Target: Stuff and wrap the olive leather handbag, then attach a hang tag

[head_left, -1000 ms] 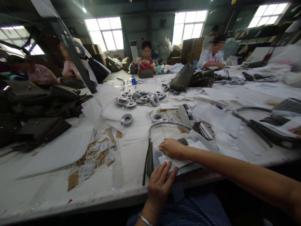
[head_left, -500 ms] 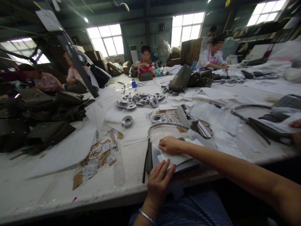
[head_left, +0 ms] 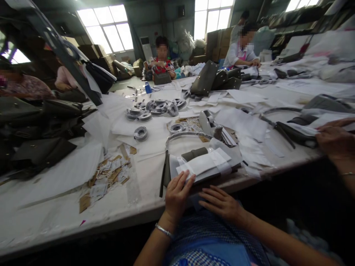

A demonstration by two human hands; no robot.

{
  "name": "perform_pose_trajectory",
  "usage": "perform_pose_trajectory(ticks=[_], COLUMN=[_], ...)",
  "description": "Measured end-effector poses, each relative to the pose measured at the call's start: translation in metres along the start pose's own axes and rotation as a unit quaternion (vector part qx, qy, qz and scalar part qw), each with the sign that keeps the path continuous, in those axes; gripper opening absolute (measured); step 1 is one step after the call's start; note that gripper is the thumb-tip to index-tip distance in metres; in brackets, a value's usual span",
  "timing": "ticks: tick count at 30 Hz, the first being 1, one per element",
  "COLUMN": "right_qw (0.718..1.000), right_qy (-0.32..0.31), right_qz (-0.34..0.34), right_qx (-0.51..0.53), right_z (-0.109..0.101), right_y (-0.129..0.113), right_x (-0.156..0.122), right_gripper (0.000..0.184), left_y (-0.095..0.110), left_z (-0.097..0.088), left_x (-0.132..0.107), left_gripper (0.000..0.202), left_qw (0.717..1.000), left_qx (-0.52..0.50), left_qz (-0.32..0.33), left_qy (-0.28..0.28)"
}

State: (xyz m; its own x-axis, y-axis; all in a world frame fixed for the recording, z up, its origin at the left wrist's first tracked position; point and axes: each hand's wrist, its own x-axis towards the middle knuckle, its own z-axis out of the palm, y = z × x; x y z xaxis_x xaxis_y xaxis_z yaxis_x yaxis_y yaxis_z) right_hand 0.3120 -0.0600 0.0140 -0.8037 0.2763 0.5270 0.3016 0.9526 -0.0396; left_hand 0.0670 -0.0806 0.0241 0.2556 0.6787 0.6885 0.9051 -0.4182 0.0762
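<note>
White table (head_left: 146, 168): left hand (head_left: 177, 190) touching paper (head_left: 206, 162) atop one bag (head_left: 166, 171).

White table (head_left: 50, 218); dark handbag (head_left: 165, 173), coiled straps (head_left: 159, 108), tags (head_left: 113, 171), paper sheets (head_left: 70, 173)

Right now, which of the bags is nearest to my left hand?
The bag before you, partly under the white paper: your left hand touches that paper, while the others lie farther away.

Your bag (head_left: 194, 154): dark olive-grey; paper strip (head_left: 205, 162) on it, white. Your bracelet (head_left: 163, 230): silver. Cloth on your lap (head_left: 203, 226): dark blue, fine check. Your desk (head_left: 148, 166): off-white. Tag pile (head_left: 111, 173) to your left: brown and white. Coils (head_left: 158, 107) before you: grey.
</note>
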Motion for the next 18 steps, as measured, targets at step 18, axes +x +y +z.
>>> perform_pose_trajectory(ticks=[18], right_qw=[0.979], right_qy=[0.137], right_qz=[0.052], right_qx=[0.144], right_z=[0.021], right_y=[-0.032], right_x=[0.027], right_gripper=[0.031], left_y=[-0.004], left_z=[-0.001], left_x=[-0.002], left_gripper=[0.050], left_qw=[0.998], left_qx=[0.033], left_qz=[0.033], left_qy=[-0.037])
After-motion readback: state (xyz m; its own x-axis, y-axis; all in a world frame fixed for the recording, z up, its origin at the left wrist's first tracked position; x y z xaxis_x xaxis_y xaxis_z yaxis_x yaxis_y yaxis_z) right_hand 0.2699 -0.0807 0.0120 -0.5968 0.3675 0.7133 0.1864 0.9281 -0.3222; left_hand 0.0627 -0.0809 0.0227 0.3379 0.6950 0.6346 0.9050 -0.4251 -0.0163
